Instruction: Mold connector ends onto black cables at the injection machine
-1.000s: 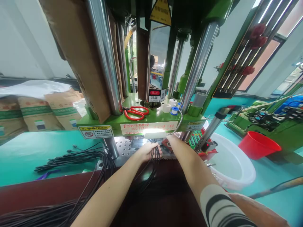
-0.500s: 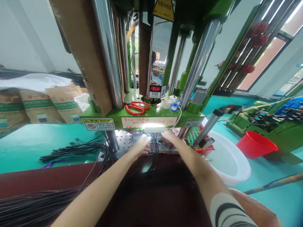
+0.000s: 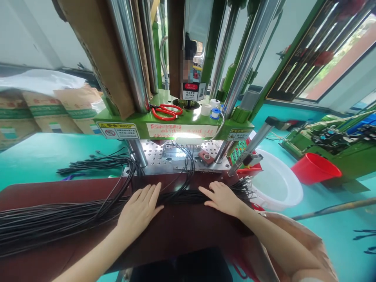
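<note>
My left hand (image 3: pixel 141 207) lies palm down at the near side of the press, fingers stretched and thumb apart. It rests over a long bundle of black cables (image 3: pixel 58 219) on the dark red tabletop. To the right, my right hand (image 3: pixel 223 199) is over the same bundle, its index finger and thumb spread and nothing visible in it. Between the hands, several thin cables run up to a metal mould (image 3: pixel 179 150) under the lit lamp (image 3: pixel 189 140). Beside the mould is a small reddish-brown block (image 3: pixel 206 157) on the perforated metal plate (image 3: pixel 151 154).
Red-handled scissors (image 3: pixel 167 112) and a blue-rimmed spool (image 3: pixel 215 113) lie on the green press ledge (image 3: pixel 141 117). Another cable bunch (image 3: pixel 94 164) sits left. At right are a button panel (image 3: pixel 238 152), a white tub (image 3: pixel 295 196) and a red bucket (image 3: pixel 317 168).
Both hands have drawn back from beneath the press toward me and now lie over the cable bundle. My view has tilted down, and the mould and block show more fully.
</note>
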### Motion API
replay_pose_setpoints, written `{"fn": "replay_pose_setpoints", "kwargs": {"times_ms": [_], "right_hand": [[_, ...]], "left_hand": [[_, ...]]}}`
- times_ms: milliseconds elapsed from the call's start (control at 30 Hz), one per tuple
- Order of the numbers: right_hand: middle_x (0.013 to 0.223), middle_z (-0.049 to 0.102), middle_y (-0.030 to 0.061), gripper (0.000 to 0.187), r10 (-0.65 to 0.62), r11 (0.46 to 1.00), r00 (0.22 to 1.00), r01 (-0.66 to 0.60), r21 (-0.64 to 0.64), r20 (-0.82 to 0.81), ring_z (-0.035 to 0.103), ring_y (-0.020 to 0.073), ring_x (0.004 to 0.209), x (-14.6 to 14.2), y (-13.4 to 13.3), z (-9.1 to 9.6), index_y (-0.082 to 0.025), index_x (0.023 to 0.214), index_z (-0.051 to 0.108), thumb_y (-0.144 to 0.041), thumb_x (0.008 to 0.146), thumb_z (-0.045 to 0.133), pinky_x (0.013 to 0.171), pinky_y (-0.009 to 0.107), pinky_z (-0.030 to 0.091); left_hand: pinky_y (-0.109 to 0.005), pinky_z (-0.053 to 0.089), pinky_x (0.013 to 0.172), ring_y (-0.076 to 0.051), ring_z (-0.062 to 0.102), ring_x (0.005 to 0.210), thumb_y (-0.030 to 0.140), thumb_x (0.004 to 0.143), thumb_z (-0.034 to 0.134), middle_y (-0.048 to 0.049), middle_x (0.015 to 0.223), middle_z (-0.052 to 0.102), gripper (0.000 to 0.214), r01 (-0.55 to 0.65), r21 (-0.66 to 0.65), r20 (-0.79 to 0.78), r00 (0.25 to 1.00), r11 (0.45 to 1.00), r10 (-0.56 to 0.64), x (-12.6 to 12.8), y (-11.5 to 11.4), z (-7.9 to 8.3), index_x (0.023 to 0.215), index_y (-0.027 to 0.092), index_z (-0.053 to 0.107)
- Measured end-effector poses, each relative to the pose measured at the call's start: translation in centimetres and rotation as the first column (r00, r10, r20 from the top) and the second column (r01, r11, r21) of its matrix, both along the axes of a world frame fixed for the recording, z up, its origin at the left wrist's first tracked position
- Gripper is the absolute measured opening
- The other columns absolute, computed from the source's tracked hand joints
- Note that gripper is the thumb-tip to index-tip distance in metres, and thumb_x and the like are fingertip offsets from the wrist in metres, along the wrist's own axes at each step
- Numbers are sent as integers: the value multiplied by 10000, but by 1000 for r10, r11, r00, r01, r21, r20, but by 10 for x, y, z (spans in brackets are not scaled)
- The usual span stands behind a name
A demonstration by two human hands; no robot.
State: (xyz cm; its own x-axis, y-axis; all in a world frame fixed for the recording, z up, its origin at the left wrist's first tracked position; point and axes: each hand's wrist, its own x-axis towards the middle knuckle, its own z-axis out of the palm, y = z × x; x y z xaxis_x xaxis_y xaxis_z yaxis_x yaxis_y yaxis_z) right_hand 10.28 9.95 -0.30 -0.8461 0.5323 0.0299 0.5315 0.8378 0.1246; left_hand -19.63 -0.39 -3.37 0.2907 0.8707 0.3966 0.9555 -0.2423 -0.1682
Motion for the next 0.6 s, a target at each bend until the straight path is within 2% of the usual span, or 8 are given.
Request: {"fn": "replay_pose_setpoints", "kwargs": {"times_ms": [100,200,333,400,467,533,600], "right_hand": [[888,529,79,469,-1,998,1000,1,63,4,494,201,791,-5,10,-3,-256,1299,401,-460,877,376,698,309,406],[901,528,79,445,-35,996,998,39,77,-48,505,192,797,-8,22,-7,-265,1301,399,-436,892,360,693,296,408],[895,539,73,442,-60,998,987,56,-35,-147,520,186,823,-9,35,-4,-243,1254,465,-455,871,406,724,290,420],[915,552,68,414,-88,988,969,54,-148,-232,526,185,865,-11,41,2,-226,1174,537,-463,845,455,768,290,420],[941,579,61,344,-181,959,927,92,-269,-330,539,174,882,-19,51,9,-212,1109,576,-409,851,461,797,282,413],[898,619,34,312,-343,906,860,197,-374,-379,565,155,838,-35,67,16,-208,1124,556,-333,869,427,778,259,414],[804,645,9,348,-483,848,793,318,-424,-371,582,154,781,-55,88,20,-199,1192,496,-289,871,398,734,251,419]], "left_hand": [[-394,368,838,-246,580,877,363,874,372,-133,924,640,494,7,-55,-26,1000,998,-8,0,17,8,1281,88,424],[-391,366,794,-242,574,842,351,891,326,-122,867,634,470,-21,-84,-44,999,996,17,-2,29,11,1271,96,433],[-393,362,792,-254,566,895,326,886,338,-135,932,632,416,-16,-115,-3,1000,993,16,-5,35,10,1208,113,492],[-400,358,829,-267,541,983,393,852,402,-140,1033,615,434,34,-141,88,996,989,-22,-6,36,13,1192,145,504],[-408,344,889,-278,477,1098,497,784,472,-129,1169,560,547,117,-180,238,969,977,-72,-7,40,21,1231,181,462],[-391,343,927,-259,439,1149,548,756,470,-108,1246,507,626,190,-228,446,892,955,-71,-3,54,34,1272,202,398],[-350,387,892,-218,504,1072,525,797,400,-90,1183,544,558,164,-291,651,756,943,69,6,80,48,1249,198,400]]}}
